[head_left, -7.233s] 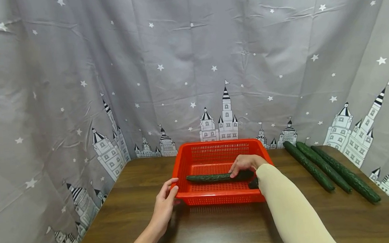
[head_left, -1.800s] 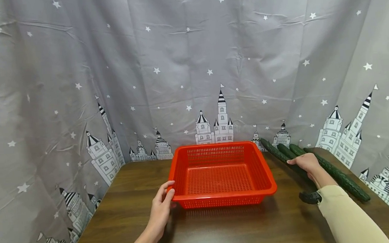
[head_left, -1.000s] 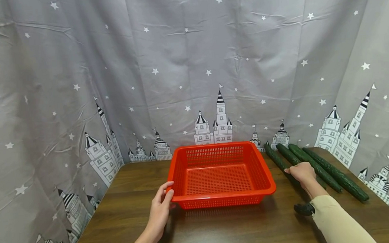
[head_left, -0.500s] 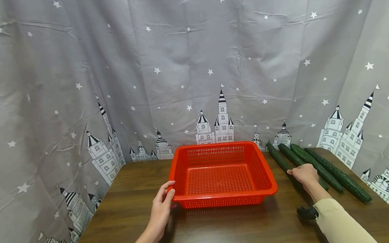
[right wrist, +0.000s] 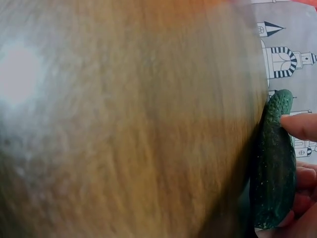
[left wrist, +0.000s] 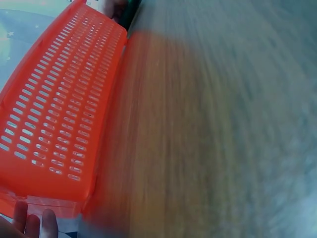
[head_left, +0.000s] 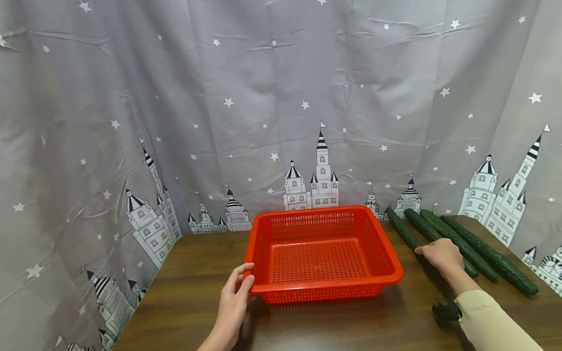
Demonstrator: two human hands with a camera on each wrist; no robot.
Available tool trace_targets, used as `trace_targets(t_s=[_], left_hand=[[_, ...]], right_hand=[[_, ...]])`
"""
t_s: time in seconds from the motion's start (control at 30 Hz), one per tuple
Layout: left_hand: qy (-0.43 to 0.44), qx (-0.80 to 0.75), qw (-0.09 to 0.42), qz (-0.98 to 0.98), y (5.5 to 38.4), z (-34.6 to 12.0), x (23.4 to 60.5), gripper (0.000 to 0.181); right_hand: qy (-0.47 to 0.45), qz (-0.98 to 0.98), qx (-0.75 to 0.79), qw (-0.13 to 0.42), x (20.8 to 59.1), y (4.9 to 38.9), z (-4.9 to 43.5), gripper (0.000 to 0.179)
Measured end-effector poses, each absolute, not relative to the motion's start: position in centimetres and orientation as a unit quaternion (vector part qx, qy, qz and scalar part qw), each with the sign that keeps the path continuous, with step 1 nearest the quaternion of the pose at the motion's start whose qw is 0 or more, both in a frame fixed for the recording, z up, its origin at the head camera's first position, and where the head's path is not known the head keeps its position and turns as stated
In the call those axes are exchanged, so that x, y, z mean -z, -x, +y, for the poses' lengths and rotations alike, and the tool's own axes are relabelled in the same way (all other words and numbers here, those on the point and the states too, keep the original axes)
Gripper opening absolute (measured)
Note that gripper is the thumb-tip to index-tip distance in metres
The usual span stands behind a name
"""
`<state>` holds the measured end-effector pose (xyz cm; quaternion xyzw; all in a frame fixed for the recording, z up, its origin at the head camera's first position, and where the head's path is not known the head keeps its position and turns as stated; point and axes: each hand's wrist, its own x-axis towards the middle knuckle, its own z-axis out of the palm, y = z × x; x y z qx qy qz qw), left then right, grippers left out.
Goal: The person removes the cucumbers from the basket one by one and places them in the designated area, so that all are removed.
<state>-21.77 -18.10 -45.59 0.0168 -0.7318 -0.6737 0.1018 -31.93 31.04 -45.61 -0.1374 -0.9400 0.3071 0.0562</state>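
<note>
A red plastic basket point(head_left: 323, 284) with slotted walls stands mid-table, with nothing inside it. At its front left corner my left hand point(head_left: 232, 303) holds the rim, thumb and fingers on either side; the left wrist view shows fingertips point(left wrist: 48, 223) by the basket's end wall point(left wrist: 59, 109). Over at the right, my right hand point(head_left: 442, 256) grips a long dark green cucumber point(head_left: 402, 230) from above. In the right wrist view the thumb lies along one side of that cucumber point(right wrist: 272, 173), the other fingers curled behind it. Its near part is hidden by the hand in the head view.
Three more cucumbers lie side by side to the right of the held one, the outermost cucumber point(head_left: 504, 266) nearest the table's right edge. A grey curtain point(head_left: 276, 100) printed with stars and castles hangs close behind the brown wooden table point(head_left: 315, 334).
Earlier my right hand held the cucumber inside the basket; the hand has carried it right, beside the other three. In the last second it barely moved. My left hand stayed at the basket's corner.
</note>
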Motion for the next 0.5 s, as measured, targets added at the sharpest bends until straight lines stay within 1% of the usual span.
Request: trace_targets(t_s=[0.13, 0.23, 0.3, 0.4, 0.5], left_hand=[[-0.02, 0.68, 0.097, -0.727, 21.8, -18.1, 45.7, 0.034], [-0.02, 0.685, 0.099, -0.721, 21.7, -18.0, 45.8, 0.035], [-0.014, 0.683, 0.107, -0.722, 21.6, -18.0, 45.9, 0.036], [0.007, 0.65, 0.136, -0.748, 21.4, -18.2, 45.6, 0.038], [0.047, 0.57, 0.155, -0.806, 21.6, -18.7, 44.7, 0.042]], right_hand=[[0.132, -0.943, -0.3, 0.058, 45.6, 32.0, 31.0, 0.037], [0.12, -0.945, -0.296, 0.075, 45.3, 31.7, 31.0, 0.041], [0.095, -0.946, -0.295, 0.098, 45.0, 31.6, 30.9, 0.046], [0.016, -0.945, -0.301, 0.125, 43.9, 31.3, 30.5, 0.054], [-0.098, -0.948, -0.28, 0.119, 41.8, 30.5, 29.6, 0.059]])
